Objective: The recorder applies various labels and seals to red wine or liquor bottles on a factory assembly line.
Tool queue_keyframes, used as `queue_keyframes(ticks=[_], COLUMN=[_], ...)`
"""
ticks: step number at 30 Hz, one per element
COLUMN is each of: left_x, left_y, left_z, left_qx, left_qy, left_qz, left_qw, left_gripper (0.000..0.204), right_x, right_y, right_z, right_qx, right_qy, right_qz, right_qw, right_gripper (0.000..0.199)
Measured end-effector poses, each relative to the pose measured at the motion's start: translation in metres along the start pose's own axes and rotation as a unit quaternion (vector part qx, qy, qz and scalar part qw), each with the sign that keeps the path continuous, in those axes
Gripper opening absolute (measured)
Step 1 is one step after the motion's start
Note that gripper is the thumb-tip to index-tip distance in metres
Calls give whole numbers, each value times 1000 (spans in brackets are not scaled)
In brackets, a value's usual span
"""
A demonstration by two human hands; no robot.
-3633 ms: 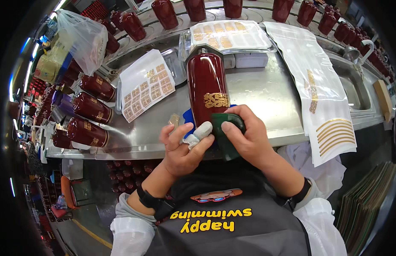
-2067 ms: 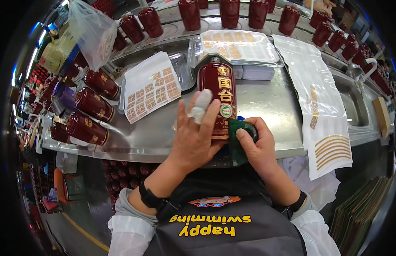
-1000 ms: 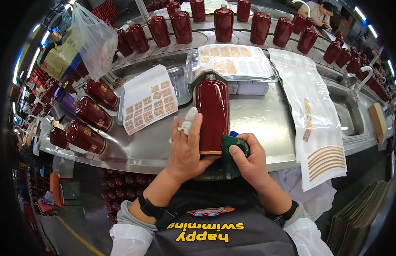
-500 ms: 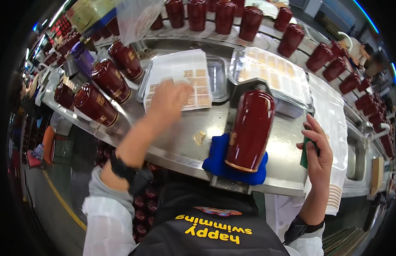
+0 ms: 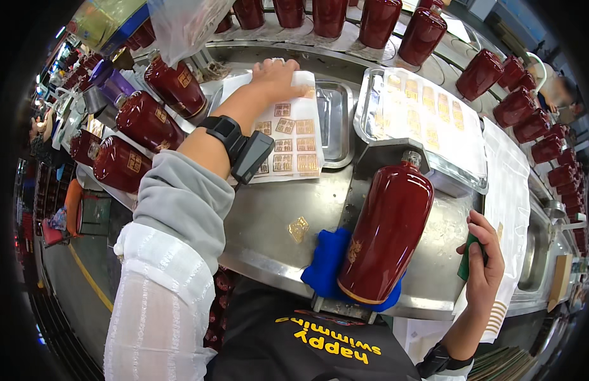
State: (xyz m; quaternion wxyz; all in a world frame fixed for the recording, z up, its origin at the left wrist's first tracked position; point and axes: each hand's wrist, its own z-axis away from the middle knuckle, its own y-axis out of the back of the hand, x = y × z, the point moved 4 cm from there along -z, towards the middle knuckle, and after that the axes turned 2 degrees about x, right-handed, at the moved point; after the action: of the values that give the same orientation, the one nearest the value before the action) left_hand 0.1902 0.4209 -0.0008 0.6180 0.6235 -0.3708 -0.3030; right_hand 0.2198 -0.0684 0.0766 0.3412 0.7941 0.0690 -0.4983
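Bottle (image 5: 386, 238): dark red, lying tilted on a blue cloth (image 5: 325, 265) at the near edge of the steel bench (image 5: 269, 222); the cloth seems to cushion it and stop it rolling.
Left hand (image 5: 277, 77): stretched far from the bottle, fingers spread flat on the sheet (image 5: 288, 136) of gold labels, as if to pick one off.
Right hand (image 5: 484, 257): just right of the bottle, closed around a small green pad (image 5: 465, 265), apart from the glass.
Loose label (image 5: 298, 227): one gold square on the bench, left of the bottle, near the cloth.
Tray (image 5: 336, 114): shallow steel, beyond the bottle, partly under the sheet.
Covered sheets (image 5: 428, 117): more gold labels under clear film, behind the bottle's neck.
White strip (image 5: 510, 190): long backing paper, right of the bottle, under the right hand.
Other bottles (image 5: 148, 120): red ones crowd the left end and the far row, leaving little room around the bottle.
Bag (image 5: 180, 25): clear plastic, far left.
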Motion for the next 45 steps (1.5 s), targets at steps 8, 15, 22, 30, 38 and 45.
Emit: queue_keyframes(ticks=[8,15,22,30,38,45], left_x=[-13,6,144,170,157,142], left_y=[3,71,137,125,104,36], left_z=[-22,23,199,260,269,250], left_qx=[98,273,74,106,126,54], left_qy=[-40,-139,-315,-324,-268,-64], left_qz=[80,111,346,407,470,651], left_qw=[991,946,881,847,832,754], left_gripper=[29,18,13,15,12,27], right_x=[-5,-21,-66,-83,-79,-63], right_y=[-2,-10,-29,-64,-61,-78], right_z=[-3,-1,-7,8,16,-16], right_qx=[-1,-1,6,-24,-31,6], right_qy=[10,49,122,185,164,176], right_qz=[-18,4,11,-37,-12,32], right_qw=[1000,999,992,982,986,984], right_gripper=[32,31,28,10,9,14])
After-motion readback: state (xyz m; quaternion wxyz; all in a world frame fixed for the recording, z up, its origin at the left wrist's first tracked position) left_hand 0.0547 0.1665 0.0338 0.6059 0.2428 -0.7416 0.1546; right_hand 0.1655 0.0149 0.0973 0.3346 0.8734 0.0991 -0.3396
